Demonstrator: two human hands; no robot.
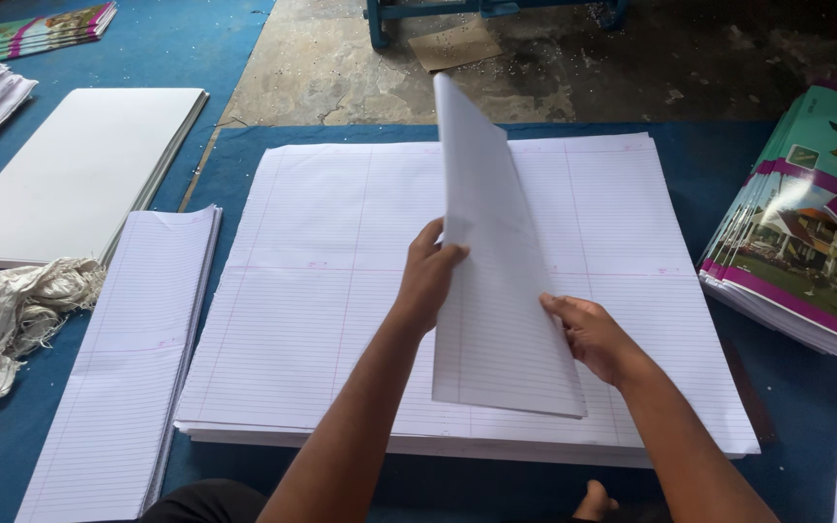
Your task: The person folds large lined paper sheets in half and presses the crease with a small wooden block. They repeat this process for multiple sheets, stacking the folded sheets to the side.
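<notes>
Left hand (pixel 428 271): grasps the left edge of the folded ruled sheet (pixel 491 261).
Right hand (pixel 588 334): pinches its right edge, lower and nearer the person.
Sheet: stands between the hands, lifted over the big ruled paper stack (pixel 341 310); long axis runs away from the person, far end tipped up.
Left: narrow folded pile (pixel 133 349), rag (pixel 12 315).
Right: printed covers (pixel 806 252).
</notes>
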